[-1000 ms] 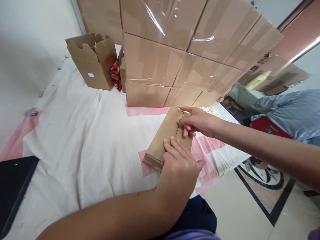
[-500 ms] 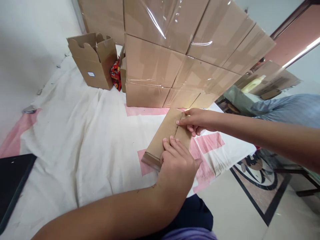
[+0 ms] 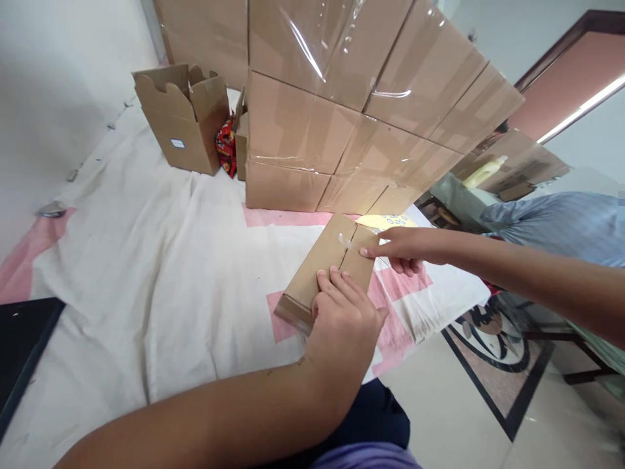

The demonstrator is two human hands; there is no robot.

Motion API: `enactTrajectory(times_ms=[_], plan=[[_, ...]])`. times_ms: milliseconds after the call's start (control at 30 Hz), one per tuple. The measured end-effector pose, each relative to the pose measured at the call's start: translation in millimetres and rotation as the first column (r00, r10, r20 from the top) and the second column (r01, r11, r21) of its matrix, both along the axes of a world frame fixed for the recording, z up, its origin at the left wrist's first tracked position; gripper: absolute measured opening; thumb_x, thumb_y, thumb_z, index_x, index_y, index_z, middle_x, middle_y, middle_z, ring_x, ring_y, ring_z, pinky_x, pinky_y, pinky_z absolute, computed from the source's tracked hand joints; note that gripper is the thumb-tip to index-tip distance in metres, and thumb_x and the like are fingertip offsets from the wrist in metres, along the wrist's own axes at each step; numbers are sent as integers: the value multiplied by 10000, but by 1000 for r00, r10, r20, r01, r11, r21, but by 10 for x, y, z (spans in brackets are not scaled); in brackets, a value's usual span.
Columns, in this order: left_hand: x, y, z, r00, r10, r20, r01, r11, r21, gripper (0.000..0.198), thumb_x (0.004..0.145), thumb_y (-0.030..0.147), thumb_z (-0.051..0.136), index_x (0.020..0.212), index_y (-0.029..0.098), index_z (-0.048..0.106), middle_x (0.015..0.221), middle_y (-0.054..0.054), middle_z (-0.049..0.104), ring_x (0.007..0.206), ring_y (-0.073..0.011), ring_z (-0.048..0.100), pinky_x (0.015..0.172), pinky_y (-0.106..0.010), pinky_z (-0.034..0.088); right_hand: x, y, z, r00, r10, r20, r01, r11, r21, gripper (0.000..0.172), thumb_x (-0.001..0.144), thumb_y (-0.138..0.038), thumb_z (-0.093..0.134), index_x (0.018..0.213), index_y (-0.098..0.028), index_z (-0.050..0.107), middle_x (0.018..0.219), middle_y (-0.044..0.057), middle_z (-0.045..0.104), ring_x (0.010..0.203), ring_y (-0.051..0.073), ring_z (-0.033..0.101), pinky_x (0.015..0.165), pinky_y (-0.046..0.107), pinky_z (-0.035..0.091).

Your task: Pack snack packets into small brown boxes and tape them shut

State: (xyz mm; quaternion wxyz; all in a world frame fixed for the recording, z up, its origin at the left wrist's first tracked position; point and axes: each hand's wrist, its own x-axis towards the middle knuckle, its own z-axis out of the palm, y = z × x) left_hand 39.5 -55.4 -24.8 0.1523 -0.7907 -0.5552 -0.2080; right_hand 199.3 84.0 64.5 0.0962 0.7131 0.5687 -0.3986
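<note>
A small, flat cardboard box [image 3: 312,267] lies at an angle on the cloth-covered table, its top flaps meeting at a seam. Across the seam near the far end runs a short strip of clear tape [image 3: 347,241]. My left hand [image 3: 344,309] rests on the near part of the box with its fingers laid out on the top. At the right edge my right hand [image 3: 403,249] has its thumb on the end of the tape, with the other fingers curled beside the box. What lies under those curled fingers is partly hidden.
Behind the box rises a wall of stacked, taped cartons [image 3: 297,124]. An opened carton [image 3: 180,124] and a red packet [image 3: 226,146] stand at the back left. A black flat object [image 3: 27,352] lies at the left edge. Another person's blue sleeve [image 3: 551,218] shows at right.
My right hand has slid right from the seam toward the box's edge, uncovering the clear tape strip. My left hand has stayed on the box. The view has shifted slightly.
</note>
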Motion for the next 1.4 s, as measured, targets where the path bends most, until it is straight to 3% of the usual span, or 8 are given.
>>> enactTrajectory(times_ms=[167,267,367,467,633,900,1167,1400], plan=[[-43,8,11,999,-29,-38,31,998,48,593,1038,417,416,1159,-91,697,1147,-364,676,1015,-470,725,505,-323,505,282,-136,-29,998,-62,-18,62,998,-12,1108,716,-503,870,1579,-82,318,557,-11,619,453,186,554,397,270,380],[-49,9,17,998,-13,-60,17,998,66,588,1034,418,417,1135,-77,717,1126,-353,688,996,-459,733,508,-318,518,276,-187,-52,995,97,19,-99,967,234,920,823,-355,752,1611,-160,317,520,-70,532,453,152,467,452,260,348],[-56,6,30,997,-8,-72,13,997,75,582,1031,416,419,1129,-69,725,1126,-344,690,988,-452,736,508,-314,525,116,-212,-56,912,390,126,-399,774,491,671,866,-190,594,1527,-250,501,531,-68,482,510,140,424,546,258,330],[-66,5,42,997,-13,-79,18,998,60,574,1032,405,422,1142,-75,719,1132,-340,689,1000,-448,734,538,-323,548,-73,-160,-83,749,597,287,-651,584,485,530,828,-127,563,1321,-250,713,601,-16,580,555,140,436,602,263,323],[-64,5,39,997,-3,-77,8,998,64,549,1022,409,461,1149,-56,724,1140,-315,699,1002,-430,739,600,-344,589,-190,36,-185,628,698,345,-746,411,524,456,873,-181,535,1270,-233,752,811,61,729,651,166,519,647,263,338],[-95,14,4,1000,-5,-30,7,997,74,509,995,415,524,1127,-25,744,1122,-291,723,986,-410,749,542,-316,571,537,-226,-249,661,731,172,-687,497,529,343,961,-247,517,1178,-257,781,747,71,711,648,197,600,671,305,415],[-140,17,66,999,13,-32,-11,998,61,538,840,463,734,1109,-2,758,1155,-256,730,1011,-367,753,639,-329,619,1379,-1113,-1017,838,536,97,-512,714,477,396,1017,-256,415,1179,-308,772,799,116,727,747,293,710,676,417,510],[-639,210,154,964,-129,-230,167,974,151,424,1022,327,392,1083,136,765,1217,-120,751,991,-261,760,650,-372,543,1989,-1197,-1521,916,395,73,-303,561,771,320,974,-243,474,1028,-243,789,731,63,710,654,222,691,590,339,537]])
